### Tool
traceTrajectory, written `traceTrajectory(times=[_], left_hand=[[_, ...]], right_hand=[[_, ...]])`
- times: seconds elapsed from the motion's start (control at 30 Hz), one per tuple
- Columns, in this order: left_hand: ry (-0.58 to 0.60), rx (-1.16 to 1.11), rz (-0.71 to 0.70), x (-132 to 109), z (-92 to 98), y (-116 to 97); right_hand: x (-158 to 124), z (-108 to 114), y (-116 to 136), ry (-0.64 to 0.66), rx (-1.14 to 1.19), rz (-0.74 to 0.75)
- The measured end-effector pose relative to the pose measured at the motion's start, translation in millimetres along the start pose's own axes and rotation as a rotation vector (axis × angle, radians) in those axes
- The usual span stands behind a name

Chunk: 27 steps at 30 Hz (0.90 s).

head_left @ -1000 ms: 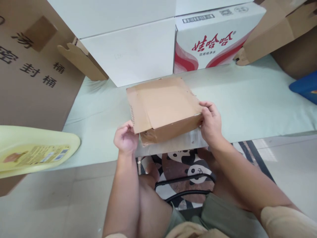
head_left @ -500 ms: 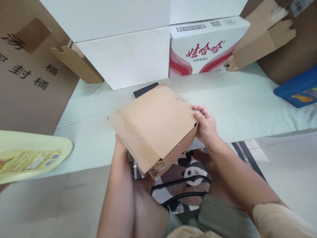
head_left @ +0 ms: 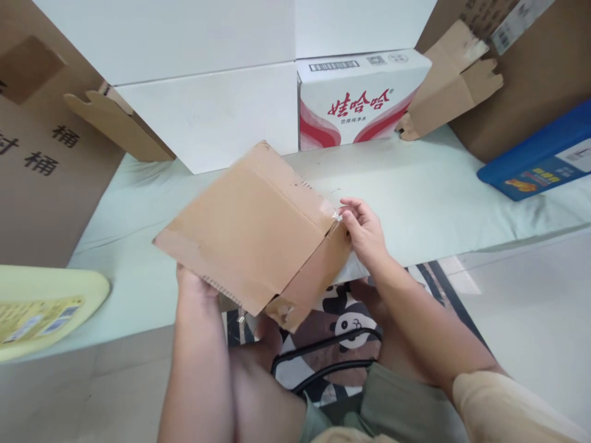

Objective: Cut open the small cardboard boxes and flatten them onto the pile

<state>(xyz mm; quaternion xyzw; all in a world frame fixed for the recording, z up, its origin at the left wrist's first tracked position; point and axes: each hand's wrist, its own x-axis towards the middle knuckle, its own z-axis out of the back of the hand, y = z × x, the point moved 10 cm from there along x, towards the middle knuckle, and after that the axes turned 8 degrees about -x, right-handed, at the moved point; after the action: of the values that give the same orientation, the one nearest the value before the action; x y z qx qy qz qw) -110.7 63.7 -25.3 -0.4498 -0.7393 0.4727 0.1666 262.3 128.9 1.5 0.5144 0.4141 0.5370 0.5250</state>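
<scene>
Just above the near edge of the table (head_left: 438, 203), a flat brown cardboard box (head_left: 249, 227) is held clear of the pale green cover and tilted, its near corner dipping toward the person's lap. Its flaps lie closed, so whatever is inside cannot be seen. The left hand (head_left: 194, 284) carries the cardboard box from below at its lower left edge; the fingers are hidden under the cardboard, so how far they curl cannot be told. The right hand (head_left: 362, 234) sits at the box's right corner with thumb and forefinger closed together on a clear tape strip (head_left: 336, 212) that stands up from the seam there. At the back of the table stand 2 plain white cartons (head_left: 207, 117), stacked and closed, and just beside them to the right a white carton with red print (head_left: 360, 98), also closed. A large brown carton with black characters (head_left: 41, 160) stands at the left, and another brown carton (head_left: 530, 67) at the right has a loose flap (head_left: 452, 80) hanging open, its inside not visible. A flat blue box (head_left: 535, 163) lies closed near the right edge, and a pale yellow lid (head_left: 46, 301) with a label lies at the left.
</scene>
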Motion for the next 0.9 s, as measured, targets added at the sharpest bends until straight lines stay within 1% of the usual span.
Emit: traceTrajectory(times=[0.03, 0.13, 0.2, 0.23, 0.27, 0.33, 0.4, 0.43, 0.47, 0.5, 0.57, 0.63, 0.67, 0.7, 0.73, 0.8, 0.87, 0.9], left_hand=[[-0.004, -0.028, -0.008, -2, -4.6, -3], [-0.015, -0.141, -0.022, -6, -16.3, -11], [-0.046, -0.192, -0.059, -8, -17.9, -18], [-0.062, -0.195, -0.089, -9, -17.4, -23], [-0.079, -0.190, -0.121, -11, -16.7, -26], [-0.091, -0.174, -0.138, -13, -17.7, -27], [-0.075, -0.158, -0.058, -13, -23.2, -17], [-0.062, -0.152, 0.002, -13, -26.9, -10], [-0.052, -0.151, 0.057, -14, -29.9, -3], [-0.054, -0.160, 0.091, -14, -31.4, 1], [-0.086, -0.215, 0.070, -13, -28.1, 0], [-0.105, -0.280, 0.050, -10, -21.0, -2], [-0.098, -0.297, 0.070, -8, -17.7, -1], [-0.081, -0.300, 0.107, -6, -15.0, 2], [-0.062, -0.294, 0.149, -4, -12.4, 5], [-0.036, -0.286, 0.200, -1, -7.2, 9], [-0.034, -0.297, 0.205, 1, -3.8, 9], [-0.036, -0.305, 0.211, 1, -3.7, 9]], right_hand=[[1, 3, 1, -0.010, -0.007, 0.013], [6, 19, -1, -0.116, -0.028, 0.031], [9, 23, -11, -0.129, -0.029, -0.024], [10, 20, -17, -0.097, -0.021, -0.066], [9, 13, -23, -0.031, -0.004, -0.106], [1, -12, -30, 0.171, 0.065, -0.172], [-14, -36, -30, 0.368, 0.161, -0.235], [-22, -44, -29, 0.428, 0.195, -0.275], [-28, -48, -29, 0.453, 0.212, -0.320], [-32, -49, -29, 0.452, 0.214, -0.363], [-34, -42, -26, 0.406, 0.215, -0.407], [-27, -24, -16, 0.311, 0.233, -0.371], [-22, -9, -11, 0.240, 0.237, -0.334], [-16, 10, -6, 0.150, 0.234, -0.291], [-12, 33, -1, 0.044, 0.222, -0.246], [-12, 90, 8, -0.215, 0.189, -0.157], [-23, 151, 13, -0.493, 0.145, -0.095], [-31, 178, 15, -0.605, 0.109, -0.091]])
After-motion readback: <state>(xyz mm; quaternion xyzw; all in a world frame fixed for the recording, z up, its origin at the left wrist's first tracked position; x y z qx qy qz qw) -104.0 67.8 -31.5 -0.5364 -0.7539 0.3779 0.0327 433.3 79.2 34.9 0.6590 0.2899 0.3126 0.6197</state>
